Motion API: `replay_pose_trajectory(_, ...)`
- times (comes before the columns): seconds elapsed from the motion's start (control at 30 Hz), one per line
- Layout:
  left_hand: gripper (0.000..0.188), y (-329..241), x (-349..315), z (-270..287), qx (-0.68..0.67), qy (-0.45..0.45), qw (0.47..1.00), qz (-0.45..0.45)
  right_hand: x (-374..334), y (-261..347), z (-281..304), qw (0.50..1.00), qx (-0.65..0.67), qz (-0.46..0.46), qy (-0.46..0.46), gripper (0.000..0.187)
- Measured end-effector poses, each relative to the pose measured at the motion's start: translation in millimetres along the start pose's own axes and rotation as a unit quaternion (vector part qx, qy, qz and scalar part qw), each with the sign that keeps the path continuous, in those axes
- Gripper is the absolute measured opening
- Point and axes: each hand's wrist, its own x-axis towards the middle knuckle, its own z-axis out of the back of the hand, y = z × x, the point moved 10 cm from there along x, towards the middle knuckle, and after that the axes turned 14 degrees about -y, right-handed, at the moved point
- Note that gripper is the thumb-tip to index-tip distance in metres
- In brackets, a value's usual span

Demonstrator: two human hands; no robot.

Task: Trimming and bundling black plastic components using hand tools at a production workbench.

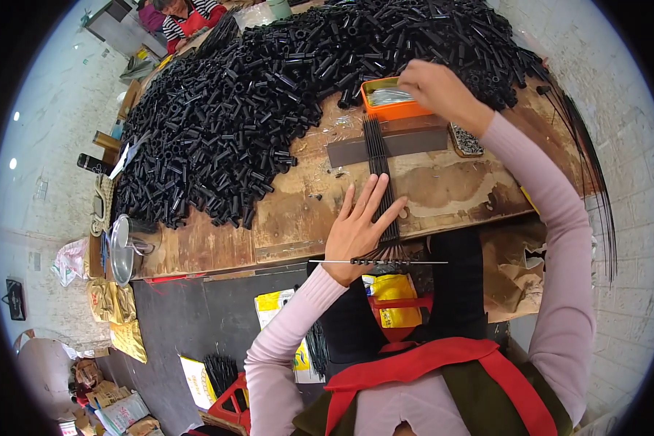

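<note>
My left hand lies flat with fingers spread on a row of thin black rods, pressing them to the wooden table. The rods' near ends reach past the table edge, where a thin metal needle crosses them by my left wrist. Small dark pieces sit along that needle. Above an orange box of thin silvery pins, my right hand has its fingers pinched together. Whatever the pinch holds is too small to make out. A flat dark strip lies crosswise at the rods.
Black plastic tubes are heaped across the table's far and left parts. A small tray of metal bits stands right of the strip. A clear plastic container is at the left corner. Long black rods hang off the right edge. Another person sits far left.
</note>
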Motion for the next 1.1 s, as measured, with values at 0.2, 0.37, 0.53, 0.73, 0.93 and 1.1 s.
replay_pose_trajectory(0.2, 0.083, -1.3, 2.5, 2.4, -0.062, -0.019, 0.998, -0.003, -45.8, 48.3, -4.1, 0.999, 0.034, -0.007, 0.034, 0.026)
replay_pose_trajectory(0.37, 0.069, -14.4, -6.1, 13.3, -0.068, -0.039, 0.997, -0.020, -55.7, 47.5, -9.0, 0.998, 0.031, -0.015, 0.062, 0.029)
replay_pose_trajectory(0.53, 0.077, -13.1, -5.0, 12.6, -0.083, -0.053, 0.995, -0.007, -52.9, 51.0, -10.7, 0.998, 0.028, 0.019, 0.053, 0.031)
replay_pose_trajectory(0.73, 0.079, -12.2, -6.4, 12.4, -0.089, -0.056, 0.994, -0.001, -47.4, 58.3, -19.6, 0.997, 0.022, 0.026, 0.073, 0.030)
replay_pose_trajectory(0.93, 0.080, -12.1, -6.6, 12.3, -0.098, -0.057, 0.994, -0.001, -43.8, 62.0, -27.2, 0.996, 0.028, 0.048, 0.071, 0.026)
replay_pose_trajectory(1.1, 0.081, -13.8, -4.7, 13.1, -0.103, -0.054, 0.993, -0.006, -35.9, 49.1, -35.0, 0.992, 0.102, 0.035, 0.060, 0.018)
